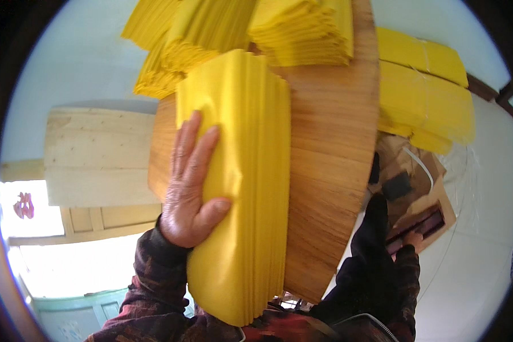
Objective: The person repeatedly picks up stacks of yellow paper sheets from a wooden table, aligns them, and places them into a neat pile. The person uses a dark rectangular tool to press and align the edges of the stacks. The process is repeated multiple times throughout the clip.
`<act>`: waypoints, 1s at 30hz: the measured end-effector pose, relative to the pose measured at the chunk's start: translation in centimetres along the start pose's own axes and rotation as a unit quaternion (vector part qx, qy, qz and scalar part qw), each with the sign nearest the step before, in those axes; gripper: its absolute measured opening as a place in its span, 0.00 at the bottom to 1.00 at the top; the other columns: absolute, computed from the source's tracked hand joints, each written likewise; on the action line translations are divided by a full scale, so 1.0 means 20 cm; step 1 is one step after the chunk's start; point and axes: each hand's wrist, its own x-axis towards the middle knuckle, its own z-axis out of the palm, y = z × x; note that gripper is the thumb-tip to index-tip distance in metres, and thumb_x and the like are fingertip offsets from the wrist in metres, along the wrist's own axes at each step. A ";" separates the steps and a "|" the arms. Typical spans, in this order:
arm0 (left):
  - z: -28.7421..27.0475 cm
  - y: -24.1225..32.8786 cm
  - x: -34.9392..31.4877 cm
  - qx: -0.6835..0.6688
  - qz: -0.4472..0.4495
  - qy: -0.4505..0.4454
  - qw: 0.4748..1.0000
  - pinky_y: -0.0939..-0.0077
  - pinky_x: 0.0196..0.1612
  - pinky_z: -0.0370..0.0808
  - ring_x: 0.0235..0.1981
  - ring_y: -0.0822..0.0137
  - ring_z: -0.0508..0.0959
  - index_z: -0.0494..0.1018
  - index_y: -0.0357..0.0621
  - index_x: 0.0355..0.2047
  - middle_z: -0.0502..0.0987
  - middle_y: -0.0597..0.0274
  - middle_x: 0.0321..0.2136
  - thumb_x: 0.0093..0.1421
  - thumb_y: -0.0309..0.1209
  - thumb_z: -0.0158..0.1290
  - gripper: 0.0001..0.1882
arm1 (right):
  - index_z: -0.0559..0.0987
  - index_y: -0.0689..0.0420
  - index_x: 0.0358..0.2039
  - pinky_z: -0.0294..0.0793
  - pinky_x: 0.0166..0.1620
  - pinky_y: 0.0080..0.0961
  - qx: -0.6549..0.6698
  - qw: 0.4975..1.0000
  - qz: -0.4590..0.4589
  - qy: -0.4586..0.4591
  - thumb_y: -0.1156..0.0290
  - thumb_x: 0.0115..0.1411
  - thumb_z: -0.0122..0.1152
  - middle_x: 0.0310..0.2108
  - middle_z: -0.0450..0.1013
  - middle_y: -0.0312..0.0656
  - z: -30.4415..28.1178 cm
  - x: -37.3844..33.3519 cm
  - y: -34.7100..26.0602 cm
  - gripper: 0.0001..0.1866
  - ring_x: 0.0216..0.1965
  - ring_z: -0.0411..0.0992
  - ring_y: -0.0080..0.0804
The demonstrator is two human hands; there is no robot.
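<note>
- Yellow stack (259, 171), lots of thin folded layers, lies lengthwise on the table (330, 171), its near end right up by the person's body. Probably set that close so it's easy to reach without leaning.
- Left hand (191, 194) is spread flat along the left side of its top, fingers pointing away, thumb out to the side. It isn't gripping anything; looks to me like the palm is just steadying the pile so the layers don't slide.
- Right hand (413, 240) is way off to the right, below the tabletop, at the brown box (424, 202). Fingers are partly hidden, so I can't tell if they're pinching something or loose.
- More yellow piles (302, 28) sit at the far end of the table, I'd guess parked there to leave working room up front.
- Yellow bundles (424, 97) are right beside the table, with thin pale ties across them, presumably so they stay together.
- Texture-wise: the yellow stuff is matte and soft-looking, could be paper or thin fabric, can't say. Smooth rounded top on the left, ridged like an accordion on the right. Tabletop's warm wood with visible grain and a curved-looking right edge (the fisheye doesn't help).
</note>
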 end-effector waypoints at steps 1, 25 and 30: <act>0.01 0.07 -0.05 0.016 0.012 0.005 1.000 0.56 0.63 0.40 0.64 0.44 0.44 0.54 0.38 0.60 0.45 0.42 0.62 0.53 0.48 0.47 0.39 | 0.76 0.63 0.36 0.72 0.42 0.41 0.171 0.982 0.080 -0.012 0.57 0.59 0.45 0.37 0.74 0.57 0.04 0.02 0.05 0.21 0.40 0.72 0.53; -0.04 0.05 -0.46 0.014 0.027 0.062 0.998 0.40 0.60 0.42 0.64 0.45 0.43 0.56 0.58 0.60 0.46 0.54 0.63 0.56 0.56 0.44 0.34 | 0.67 0.54 0.37 0.68 0.15 0.22 0.618 0.775 -0.121 -0.057 0.55 0.59 0.49 0.21 0.70 0.39 -1.47 -0.90 0.31 0.15 0.15 0.68 0.27; 0.00 0.10 -0.70 -0.010 0.024 0.087 0.996 0.38 0.59 0.43 0.63 0.44 0.44 0.57 0.58 0.59 0.46 0.54 0.63 0.56 0.55 0.44 0.33 | 0.67 0.57 0.32 0.59 0.16 0.17 0.565 0.770 -0.297 0.009 0.60 0.61 0.47 0.17 0.63 0.34 -1.96 -1.37 -0.09 0.12 0.16 0.64 0.22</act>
